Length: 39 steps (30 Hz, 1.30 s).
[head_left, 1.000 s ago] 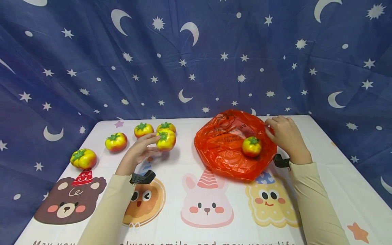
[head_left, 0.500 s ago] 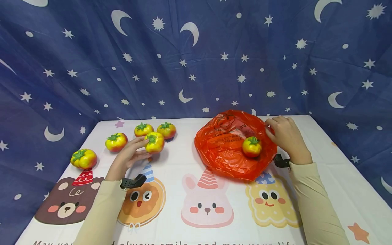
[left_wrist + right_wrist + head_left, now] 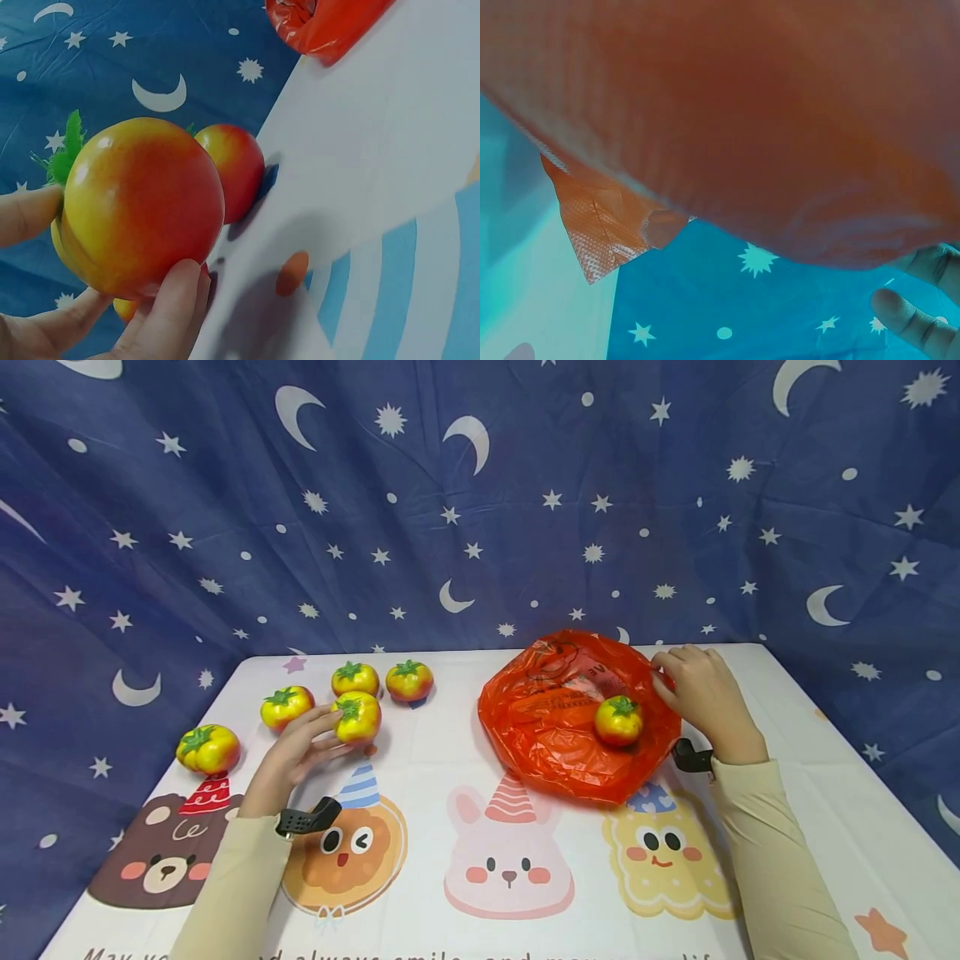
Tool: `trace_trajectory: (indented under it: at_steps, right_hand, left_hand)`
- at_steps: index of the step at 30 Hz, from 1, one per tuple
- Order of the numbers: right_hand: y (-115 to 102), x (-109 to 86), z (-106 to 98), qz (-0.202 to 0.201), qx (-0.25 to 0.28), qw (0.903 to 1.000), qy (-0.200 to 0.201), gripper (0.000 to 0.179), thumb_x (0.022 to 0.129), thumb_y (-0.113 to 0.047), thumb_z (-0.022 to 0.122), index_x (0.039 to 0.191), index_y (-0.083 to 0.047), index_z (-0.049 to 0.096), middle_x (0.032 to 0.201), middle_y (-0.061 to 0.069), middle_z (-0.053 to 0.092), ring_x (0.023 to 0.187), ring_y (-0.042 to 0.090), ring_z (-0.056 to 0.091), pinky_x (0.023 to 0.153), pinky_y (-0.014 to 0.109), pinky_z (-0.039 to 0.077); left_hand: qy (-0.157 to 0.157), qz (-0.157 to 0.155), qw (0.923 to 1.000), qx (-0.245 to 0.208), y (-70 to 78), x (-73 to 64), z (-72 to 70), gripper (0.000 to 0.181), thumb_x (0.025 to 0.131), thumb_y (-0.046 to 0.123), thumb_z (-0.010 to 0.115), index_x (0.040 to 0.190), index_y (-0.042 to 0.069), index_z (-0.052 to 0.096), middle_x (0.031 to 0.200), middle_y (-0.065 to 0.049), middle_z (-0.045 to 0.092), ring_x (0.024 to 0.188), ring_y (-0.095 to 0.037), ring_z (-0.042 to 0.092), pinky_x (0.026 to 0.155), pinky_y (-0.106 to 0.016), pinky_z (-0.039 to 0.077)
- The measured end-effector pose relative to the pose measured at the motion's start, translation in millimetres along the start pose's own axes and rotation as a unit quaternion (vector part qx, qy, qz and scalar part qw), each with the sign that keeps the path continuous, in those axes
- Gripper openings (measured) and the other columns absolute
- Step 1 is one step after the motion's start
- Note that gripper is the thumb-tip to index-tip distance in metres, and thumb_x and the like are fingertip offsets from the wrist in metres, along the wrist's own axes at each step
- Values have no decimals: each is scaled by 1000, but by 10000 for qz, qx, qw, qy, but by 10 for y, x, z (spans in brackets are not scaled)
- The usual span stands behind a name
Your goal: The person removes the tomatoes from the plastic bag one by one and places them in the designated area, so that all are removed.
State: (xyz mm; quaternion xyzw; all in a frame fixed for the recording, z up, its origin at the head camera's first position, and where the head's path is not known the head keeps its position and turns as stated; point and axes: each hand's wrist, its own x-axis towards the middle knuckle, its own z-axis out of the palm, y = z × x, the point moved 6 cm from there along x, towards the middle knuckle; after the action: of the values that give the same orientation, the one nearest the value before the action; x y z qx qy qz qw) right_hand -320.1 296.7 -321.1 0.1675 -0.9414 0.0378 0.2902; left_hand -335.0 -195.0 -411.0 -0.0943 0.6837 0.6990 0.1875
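Observation:
My left hand (image 3: pixel 298 747) holds a yellow-red tomato (image 3: pixel 357 717) with a green leafy top, its fingers and thumb around the fruit's side. In the left wrist view this tomato (image 3: pixel 142 206) appears raised off the cloth, its shadow below. Just behind it on the table lie two more tomatoes, one nearer (image 3: pixel 355 680) and one to its right (image 3: pixel 409 681). My right hand (image 3: pixel 703 697) grips the back right edge of a red plastic bag (image 3: pixel 547 735); the bag hides part of those fingers in the right wrist view. One tomato (image 3: pixel 618 721) lies at the bag's right side.
Two other tomatoes stand at the left, one (image 3: pixel 287 707) beside my left hand and one (image 3: pixel 208 748) near the table's left edge. A white cloth printed with cartoon faces covers the table (image 3: pixel 420 852). A blue star-patterned curtain (image 3: pixel 480 510) hangs behind.
My left hand has carried its tomato leftward and slightly nearer to me, away from the bag. The right hand and the bag have stayed in place.

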Motion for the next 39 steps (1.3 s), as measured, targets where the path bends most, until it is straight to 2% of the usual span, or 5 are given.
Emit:
trace_trajectory:
  at_steps: [12, 23, 30, 36, 39]
  right_hand:
    - [-8, -10, -7, 18, -7, 10000, -18, 18, 74, -7, 75, 89, 1, 69, 83, 20, 69, 80, 36, 61, 78, 54, 51]
    - [-13, 3, -9, -47, 23, 10000, 28, 17, 75, -7, 74, 88, 1, 68, 82, 20, 69, 80, 36, 60, 77, 54, 51]
    - [-18, 6, -12, -63, 39, 10000, 49, 15, 75, -6, 73, 88, 1, 68, 82, 20, 69, 81, 37, 60, 76, 53, 50]
    - [-6, 6, -6, -44, 34, 10000, 30, 16, 75, -7, 73, 89, 1, 68, 82, 20, 69, 80, 36, 60, 76, 53, 51]
    - [2, 2, -3, -23, 37, 10000, 8, 17, 75, -7, 74, 89, 1, 68, 82, 20, 69, 79, 36, 60, 76, 53, 51]
  left_hand:
    - [476, -143, 9987, 58, -113, -137, -306, 86, 93, 42, 53, 152, 8, 1, 157, -16, 4, 108, -16, 46, 92, -27, 52]
    - [407, -156, 9979, -485, -182, -227, -524, 86, 94, 36, 54, 151, 8, -5, 152, -16, 12, 82, -4, 60, 91, -30, 53]
    - [557, -144, 9979, -300, -248, -286, -632, 91, 94, 40, 52, 149, 6, -13, 158, -16, -8, 79, 1, 61, 88, -26, 54]
    - [621, -164, 9973, -352, -287, -287, -734, 90, 94, 39, 53, 150, 4, -8, 143, -17, 26, 78, 0, 60, 88, -30, 54]
    - [559, -146, 9975, -398, -297, -283, -777, 88, 95, 37, 51, 150, 2, -8, 122, -2, 40, 79, 0, 60, 85, -28, 56]
